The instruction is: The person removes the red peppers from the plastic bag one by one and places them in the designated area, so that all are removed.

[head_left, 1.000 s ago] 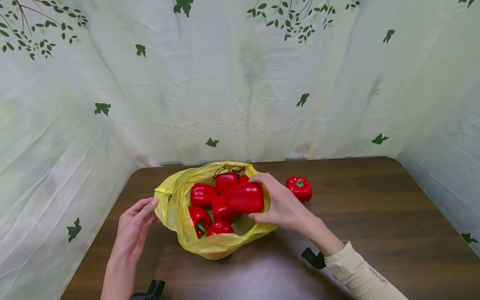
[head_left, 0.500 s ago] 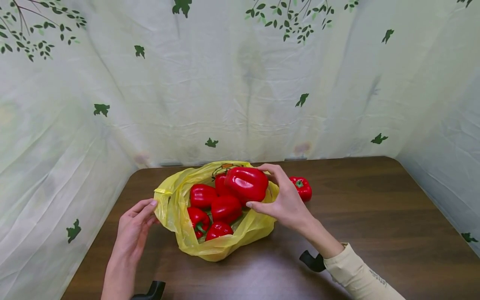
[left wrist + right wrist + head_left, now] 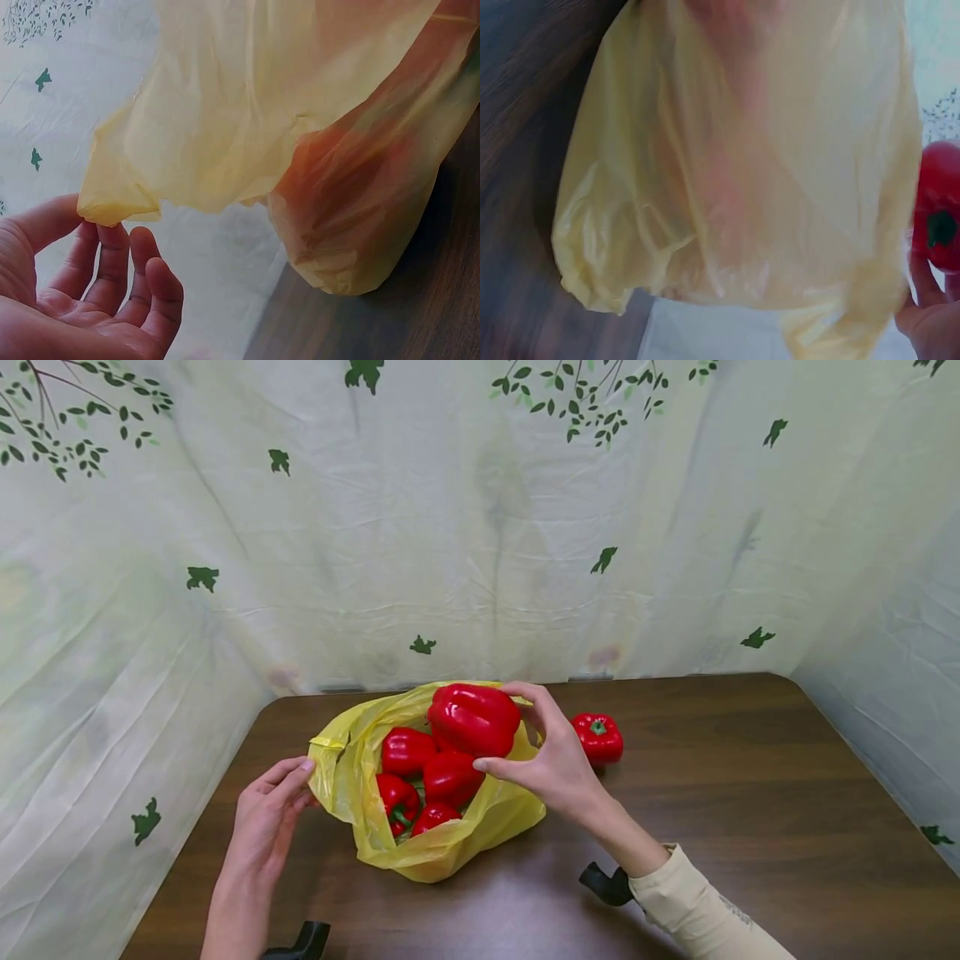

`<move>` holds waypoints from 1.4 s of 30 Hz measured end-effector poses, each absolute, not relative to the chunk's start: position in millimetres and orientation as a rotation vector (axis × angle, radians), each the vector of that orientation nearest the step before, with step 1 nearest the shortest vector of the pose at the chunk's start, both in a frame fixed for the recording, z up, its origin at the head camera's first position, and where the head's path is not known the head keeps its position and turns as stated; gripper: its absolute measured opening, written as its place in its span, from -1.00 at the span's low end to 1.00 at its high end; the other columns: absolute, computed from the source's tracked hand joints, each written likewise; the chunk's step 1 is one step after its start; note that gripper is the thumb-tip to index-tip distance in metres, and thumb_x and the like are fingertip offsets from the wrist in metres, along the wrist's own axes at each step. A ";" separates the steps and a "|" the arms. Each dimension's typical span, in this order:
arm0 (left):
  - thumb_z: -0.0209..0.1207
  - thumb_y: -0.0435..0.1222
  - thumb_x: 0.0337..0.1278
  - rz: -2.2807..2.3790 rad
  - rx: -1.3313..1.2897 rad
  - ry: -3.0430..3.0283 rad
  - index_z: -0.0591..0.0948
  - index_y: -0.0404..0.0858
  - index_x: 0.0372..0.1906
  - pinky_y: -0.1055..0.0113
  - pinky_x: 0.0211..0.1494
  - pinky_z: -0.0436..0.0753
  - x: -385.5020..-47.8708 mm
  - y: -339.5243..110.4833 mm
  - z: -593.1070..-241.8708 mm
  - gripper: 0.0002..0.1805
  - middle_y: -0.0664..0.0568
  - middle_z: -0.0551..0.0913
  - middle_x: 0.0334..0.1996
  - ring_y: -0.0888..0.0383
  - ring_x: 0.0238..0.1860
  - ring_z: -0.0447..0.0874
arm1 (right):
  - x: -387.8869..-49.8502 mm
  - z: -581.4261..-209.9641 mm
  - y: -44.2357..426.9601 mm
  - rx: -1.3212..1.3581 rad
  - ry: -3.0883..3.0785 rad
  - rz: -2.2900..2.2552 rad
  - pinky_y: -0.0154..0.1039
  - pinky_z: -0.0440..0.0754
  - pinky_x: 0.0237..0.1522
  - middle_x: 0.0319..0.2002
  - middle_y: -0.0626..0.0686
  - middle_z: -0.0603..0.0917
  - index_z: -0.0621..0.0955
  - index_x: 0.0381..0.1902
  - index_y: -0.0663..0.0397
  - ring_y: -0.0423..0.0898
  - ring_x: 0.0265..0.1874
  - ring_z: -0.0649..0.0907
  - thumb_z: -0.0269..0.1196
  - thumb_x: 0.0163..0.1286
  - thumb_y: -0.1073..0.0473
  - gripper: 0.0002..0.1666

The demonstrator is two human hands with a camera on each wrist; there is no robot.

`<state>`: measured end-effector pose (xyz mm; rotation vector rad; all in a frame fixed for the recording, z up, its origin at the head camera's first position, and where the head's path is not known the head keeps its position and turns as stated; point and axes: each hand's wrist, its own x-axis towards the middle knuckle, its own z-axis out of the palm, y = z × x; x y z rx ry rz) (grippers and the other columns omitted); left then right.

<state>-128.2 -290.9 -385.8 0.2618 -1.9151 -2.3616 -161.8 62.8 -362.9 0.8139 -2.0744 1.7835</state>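
Note:
A yellow plastic bag (image 3: 502, 827) stands open on the table with several red bell peppers (image 3: 452, 778) inside. At its left rim, my left hand (image 3: 262, 814) pinches the plastic between thumb and fingers; the left wrist view shows the pinched corner of the bag (image 3: 120, 199), the other fingers loosely bent. My right hand (image 3: 558, 768) grips a large red bell pepper (image 3: 474, 720) over the back right of the opening, thumb below and fingers behind it. In the right wrist view that pepper (image 3: 941, 195) shows its green stem, and the bag hides most of the scene.
Another red bell pepper (image 3: 598, 739) sits on the brown wooden table (image 3: 735, 793), right of the bag and behind my right hand. A pale curtain (image 3: 480, 527) with leaf prints hangs behind the table. Black wrist mounts (image 3: 607, 885) stick out near both wrists.
My right hand has raised the bell pepper from among the others, then shifted it slightly left. The bag's right side has slumped inward a little. My left hand has stayed put.

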 end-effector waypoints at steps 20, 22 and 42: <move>0.25 -0.27 0.29 -2.371 0.275 -1.906 0.73 -0.19 -0.22 0.38 -0.28 0.62 -130.4 -289.8 -384.5 -0.90 0.10 0.70 -0.31 0.19 -0.40 0.63 | -151.1 -345.5 97.5 0.845 -2.187 1.411 -0.19 0.65 -0.23 0.15 -0.17 0.50 0.40 0.28 -0.11 -0.15 0.05 0.48 0.61 -0.07 0.12 -0.04; 0.25 -0.26 0.30 -2.370 0.275 -1.909 0.73 -0.19 -0.21 0.38 -0.28 0.62 -130.4 -290.1 -384.8 -0.90 0.10 0.71 -0.31 0.19 -0.39 0.63 | -150.7 -345.1 102.9 0.825 -2.202 1.389 -0.22 0.65 -0.30 0.13 -0.17 0.51 0.41 0.27 -0.11 -0.15 0.01 0.48 0.62 -0.08 0.12 -0.05; 0.24 -0.29 0.30 -2.396 0.272 -1.880 0.73 -0.19 -0.23 0.37 -0.29 0.61 -131.1 -291.3 -385.6 -0.91 0.10 0.71 -0.31 0.20 -0.40 0.64 | -153.7 -338.2 159.0 0.739 -2.284 1.148 -0.26 0.66 -0.12 0.13 -0.14 0.56 0.53 0.21 -0.06 -0.17 0.07 0.53 0.66 -0.14 0.10 -0.10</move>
